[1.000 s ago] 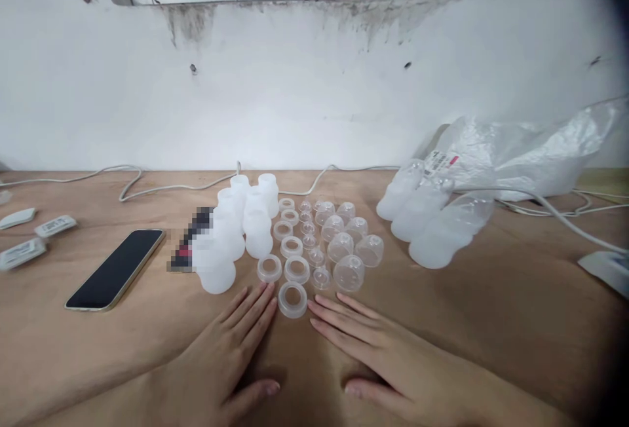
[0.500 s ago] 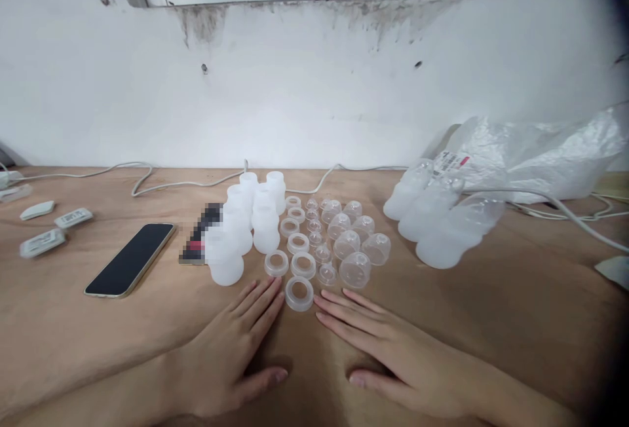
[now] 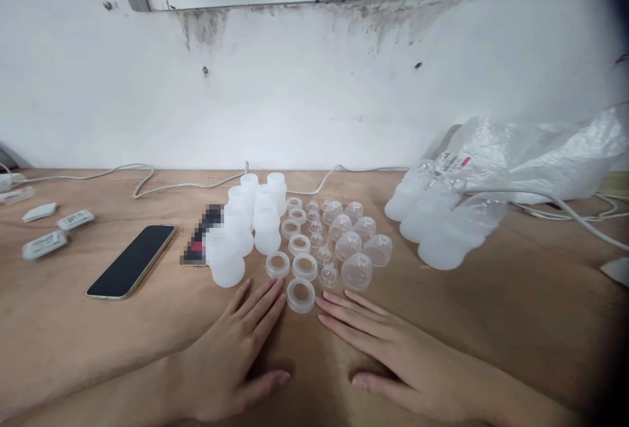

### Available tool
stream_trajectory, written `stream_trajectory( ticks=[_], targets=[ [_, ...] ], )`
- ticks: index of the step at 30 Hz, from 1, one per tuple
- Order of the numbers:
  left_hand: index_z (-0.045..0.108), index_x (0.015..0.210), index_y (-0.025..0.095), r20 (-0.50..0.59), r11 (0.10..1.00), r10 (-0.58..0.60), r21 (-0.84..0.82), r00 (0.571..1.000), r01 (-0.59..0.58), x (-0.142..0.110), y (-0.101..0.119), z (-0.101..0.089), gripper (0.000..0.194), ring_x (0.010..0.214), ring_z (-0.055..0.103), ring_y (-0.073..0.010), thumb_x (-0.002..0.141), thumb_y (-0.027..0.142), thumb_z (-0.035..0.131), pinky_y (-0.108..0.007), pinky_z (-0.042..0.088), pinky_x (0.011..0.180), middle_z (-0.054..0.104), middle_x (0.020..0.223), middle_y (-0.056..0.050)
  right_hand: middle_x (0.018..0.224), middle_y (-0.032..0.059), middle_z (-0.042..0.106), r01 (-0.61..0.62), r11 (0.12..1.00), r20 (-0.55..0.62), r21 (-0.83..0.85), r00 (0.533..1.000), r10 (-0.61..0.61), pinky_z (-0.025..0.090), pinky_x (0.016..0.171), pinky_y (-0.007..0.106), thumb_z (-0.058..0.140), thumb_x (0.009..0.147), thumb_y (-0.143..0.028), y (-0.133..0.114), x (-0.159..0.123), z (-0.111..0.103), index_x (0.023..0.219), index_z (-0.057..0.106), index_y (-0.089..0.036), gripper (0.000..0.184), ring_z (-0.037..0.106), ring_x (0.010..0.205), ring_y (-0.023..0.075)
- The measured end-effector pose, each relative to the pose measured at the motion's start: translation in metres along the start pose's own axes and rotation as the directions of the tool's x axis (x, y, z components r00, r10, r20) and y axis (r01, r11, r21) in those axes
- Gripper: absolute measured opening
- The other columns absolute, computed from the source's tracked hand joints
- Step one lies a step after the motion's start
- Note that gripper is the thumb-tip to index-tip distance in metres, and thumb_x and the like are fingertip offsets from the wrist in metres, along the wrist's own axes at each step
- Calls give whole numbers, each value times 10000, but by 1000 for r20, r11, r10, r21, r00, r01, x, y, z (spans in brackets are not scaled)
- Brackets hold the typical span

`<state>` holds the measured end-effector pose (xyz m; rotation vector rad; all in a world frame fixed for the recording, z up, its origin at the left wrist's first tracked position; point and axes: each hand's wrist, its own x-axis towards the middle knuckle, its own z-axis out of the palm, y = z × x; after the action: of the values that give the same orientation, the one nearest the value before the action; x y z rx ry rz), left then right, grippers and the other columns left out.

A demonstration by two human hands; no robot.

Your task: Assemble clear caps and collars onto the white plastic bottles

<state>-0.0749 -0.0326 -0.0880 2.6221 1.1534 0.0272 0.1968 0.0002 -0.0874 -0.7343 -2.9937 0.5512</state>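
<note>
My left hand [image 3: 230, 355] lies flat and open on the wooden table [image 3: 515, 309], fingers stretched toward a translucent plastic ring [image 3: 300, 295]. My right hand [image 3: 393, 355] also rests flat and open, its fingertips just right of that ring. Neither hand holds anything. Beyond the ring are several more rings [image 3: 295, 243], small clear nipple parts [image 3: 322, 253], clear dome caps [image 3: 356, 250] and white bottle bodies [image 3: 248, 227], laid out in rows.
A black phone [image 3: 132, 260] lies at the left, with small white tags [image 3: 46, 227] further left. Bagged white bottles [image 3: 442, 221] and a crumpled plastic bag [image 3: 540, 155] sit at the right. White cables [image 3: 162, 185] run along the wall.
The view has shifted slightly; both hands stay flat in the same place beside the ring.
</note>
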Motion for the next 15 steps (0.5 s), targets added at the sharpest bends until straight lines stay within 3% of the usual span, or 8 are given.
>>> stream_trajectory(
  ticks=[9,15],
  targets=[
    [-11,1382,179,-1,999,6,-36,1000,-6,1,1,-4,725,1321,88,-296,849,432,410,-579,110,1042,56,1443,-109,1423,49,219,-7,999,-24,45,1000,8,173,1073,441,401,881,-377,-1,-1,-3,1379,195,-208,564,156,1314,209],
    [4,1383,181,-33,998,35,-60,999,-37,1,1,-5,730,1322,93,-288,844,428,428,-535,142,1061,66,1443,-108,1418,47,238,8,998,-51,58,999,-5,172,1074,436,430,872,-353,0,-1,0,1380,186,-223,578,172,1310,209]
  ],
)
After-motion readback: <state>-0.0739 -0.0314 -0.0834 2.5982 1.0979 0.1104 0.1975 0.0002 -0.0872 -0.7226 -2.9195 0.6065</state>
